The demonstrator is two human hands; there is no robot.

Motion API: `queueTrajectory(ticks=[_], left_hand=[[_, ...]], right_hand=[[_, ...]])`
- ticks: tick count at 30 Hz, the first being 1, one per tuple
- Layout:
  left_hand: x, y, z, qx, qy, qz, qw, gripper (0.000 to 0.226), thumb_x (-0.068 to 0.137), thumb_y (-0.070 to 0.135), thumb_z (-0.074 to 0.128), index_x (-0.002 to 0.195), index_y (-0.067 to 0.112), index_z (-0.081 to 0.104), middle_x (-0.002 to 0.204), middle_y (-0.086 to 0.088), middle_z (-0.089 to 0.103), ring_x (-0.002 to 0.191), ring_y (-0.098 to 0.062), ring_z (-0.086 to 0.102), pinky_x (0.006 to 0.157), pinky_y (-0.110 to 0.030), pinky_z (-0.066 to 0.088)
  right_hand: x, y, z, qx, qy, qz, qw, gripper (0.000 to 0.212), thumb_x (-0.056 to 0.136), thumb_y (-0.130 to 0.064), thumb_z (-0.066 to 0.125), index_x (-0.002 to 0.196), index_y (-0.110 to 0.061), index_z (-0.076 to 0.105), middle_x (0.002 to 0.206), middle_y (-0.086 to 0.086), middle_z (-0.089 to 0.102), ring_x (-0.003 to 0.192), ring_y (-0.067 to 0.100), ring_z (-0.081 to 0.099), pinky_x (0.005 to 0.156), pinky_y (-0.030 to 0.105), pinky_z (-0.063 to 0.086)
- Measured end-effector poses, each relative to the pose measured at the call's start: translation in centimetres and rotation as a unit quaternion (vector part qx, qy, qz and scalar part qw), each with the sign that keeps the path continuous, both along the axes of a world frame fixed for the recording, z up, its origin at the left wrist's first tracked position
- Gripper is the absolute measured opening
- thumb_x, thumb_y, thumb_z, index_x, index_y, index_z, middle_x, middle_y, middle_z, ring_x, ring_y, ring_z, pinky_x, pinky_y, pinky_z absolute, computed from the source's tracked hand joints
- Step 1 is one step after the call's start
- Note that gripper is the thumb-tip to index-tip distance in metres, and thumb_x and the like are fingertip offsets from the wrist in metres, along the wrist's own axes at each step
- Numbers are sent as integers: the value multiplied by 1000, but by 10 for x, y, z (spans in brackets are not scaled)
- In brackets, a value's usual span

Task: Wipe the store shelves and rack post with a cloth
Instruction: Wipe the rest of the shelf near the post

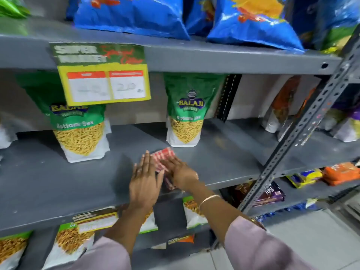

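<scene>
A red and white checked cloth (pixel 164 155) lies on the grey middle shelf (pixel 58 182), between two snack bags. My right hand (pixel 182 173) presses down on the cloth, its fingers spread over it. My left hand (pixel 145 181) lies flat on the shelf right beside it, fingers straight, its edge touching the cloth. Part of the cloth shows dark under and between the hands. The perforated grey rack post (pixel 303 131) slants down the right side, well away from both hands.
Two green Balaji snack bags (pixel 81 133) (pixel 185 114) stand on the same shelf behind the hands. A yellow price tag (pixel 103 82) hangs from the upper shelf. Blue bags (pixel 253 20) sit above, more packets below and on the shelves to the right.
</scene>
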State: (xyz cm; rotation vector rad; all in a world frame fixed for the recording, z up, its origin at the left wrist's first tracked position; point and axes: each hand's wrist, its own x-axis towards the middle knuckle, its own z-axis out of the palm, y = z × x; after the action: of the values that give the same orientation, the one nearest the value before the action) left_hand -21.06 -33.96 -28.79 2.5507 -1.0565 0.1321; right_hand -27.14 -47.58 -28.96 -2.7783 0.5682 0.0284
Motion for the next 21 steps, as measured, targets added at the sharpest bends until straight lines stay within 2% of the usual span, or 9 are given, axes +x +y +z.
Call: queueTrajectory(ticks=[4, 6, 8, 9, 10, 11, 13, 15, 21], left_hand=[[-41, -63, -15, 34, 9, -1, 999, 83, 98, 49, -2, 126, -8, 51, 134, -23, 50, 120, -36, 52, 95, -52, 42], [-58, -89, -22, 55, 17, -4, 998, 85, 98, 50, -3, 124, -8, 53, 132, -23, 52, 118, -35, 54, 94, -52, 44], [-68, -106, -26, 77, 31, 6, 997, 87, 97, 51, -4, 122, -7, 56, 130, -21, 55, 118, -33, 55, 93, -51, 44], [-71, -110, -26, 85, 37, 14, 996, 88, 97, 52, -4, 122, -6, 57, 130, -20, 56, 118, -32, 55, 94, -50, 44], [-74, -111, -26, 86, 34, 26, 995, 90, 96, 54, -5, 122, -5, 58, 130, -18, 56, 119, -31, 54, 96, -49, 43], [-76, -110, -26, 82, 30, 37, 996, 93, 94, 57, -7, 123, -4, 57, 131, -17, 55, 120, -30, 53, 98, -47, 41], [-75, -109, -29, 86, 21, 43, 995, 100, 89, 63, -12, 129, -1, 53, 136, -14, 50, 126, -27, 47, 107, -39, 31], [-75, -107, -31, 105, 10, 42, 994, 98, 90, 64, -9, 127, -1, 54, 135, -14, 52, 125, -26, 49, 109, -35, 21], [-77, -107, -33, 148, 30, 17, 988, 86, 96, 56, 0, 121, -2, 59, 129, -15, 58, 116, -29, 57, 106, -34, 17]], right_hand=[[-56, -95, 5, -1, 9, -98, 995, 64, 94, -23, 47, 151, -31, 19, 163, -2, 9, 150, 24, 13, 120, 39, 19], [-78, -123, 10, 14, -3, -107, 994, 52, 96, -22, 43, 146, -31, 32, 155, 3, 34, 138, 30, 40, 110, 38, 35], [-93, -148, 13, -71, -61, -148, 984, 34, 99, -36, 35, 127, -31, 54, 112, 9, 68, 105, 31, 65, 84, 36, 50], [-99, -163, 9, -98, -94, -189, 973, 35, 99, -43, 33, 117, -29, 59, 92, 6, 71, 93, 28, 67, 74, 31, 49], [-104, -173, 9, -83, -108, -245, 960, 37, 98, -46, 35, 115, -26, 61, 90, 6, 71, 94, 27, 66, 75, 30, 47], [-106, -187, 5, -45, -100, -296, 949, 36, 97, -43, 41, 123, -23, 57, 109, 12, 69, 109, 28, 61, 88, 34, 46], [-105, -203, -2, 25, -71, -338, 938, 62, 94, -27, 51, 148, -14, 25, 154, 23, 26, 143, 36, 25, 117, 46, 24], [-97, -208, -1, 20, -47, -342, 938, 72, 95, -26, 48, 152, -8, 7, 160, 24, 1, 148, 41, 2, 122, 49, 8], [-59, -229, -9, -3, -46, -264, 963, 78, 93, -30, 52, 152, -7, 8, 159, 25, 4, 148, 41, 4, 121, 49, 6]])
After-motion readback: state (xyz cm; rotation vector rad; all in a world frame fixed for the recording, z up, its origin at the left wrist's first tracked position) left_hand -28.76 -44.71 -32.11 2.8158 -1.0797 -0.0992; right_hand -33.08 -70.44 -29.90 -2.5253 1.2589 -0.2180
